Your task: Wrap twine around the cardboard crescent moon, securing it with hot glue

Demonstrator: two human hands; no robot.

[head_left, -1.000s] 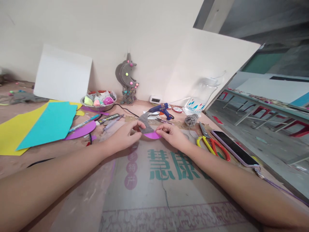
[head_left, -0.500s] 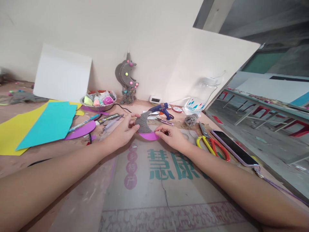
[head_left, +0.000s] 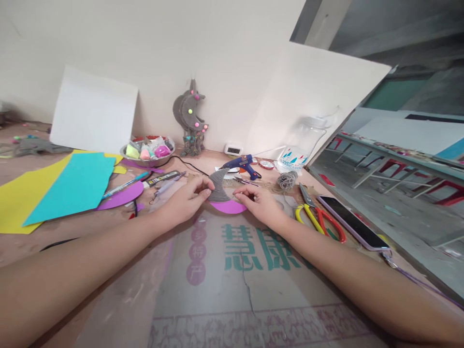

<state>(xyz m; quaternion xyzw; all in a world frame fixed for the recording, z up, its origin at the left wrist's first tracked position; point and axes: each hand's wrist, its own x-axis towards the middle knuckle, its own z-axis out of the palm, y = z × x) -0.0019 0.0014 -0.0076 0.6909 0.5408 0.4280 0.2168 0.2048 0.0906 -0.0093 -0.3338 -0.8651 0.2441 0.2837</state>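
My left hand [head_left: 188,197] pinches the left side of a crescent [head_left: 218,187] between thumb and fingers. Grey yarn is wound closely round its upper part, while the lower part is bare purple paper [head_left: 227,208]. Close to the crescent's right end, my right hand [head_left: 263,205] has its thumb and fingertips drawn together; whatever is between them is too small to make out. Behind the crescent lies a blue glue gun [head_left: 239,164]. A ball of grey yarn [head_left: 287,180] rests beyond my right hand.
Pliers [head_left: 319,217] and a phone [head_left: 353,221] lie to the right, near a clear jar [head_left: 299,145]. Coloured paper sheets [head_left: 72,188] and a bowl [head_left: 147,161] of bright clay packs are left. A finished grey moon ornament [head_left: 190,113] hangs on the wall.
The crescent has shifted slightly right and tilted, showing more of its purple lower edge. My left hand has moved right with it; my right fingertips have lifted from the purple edge.
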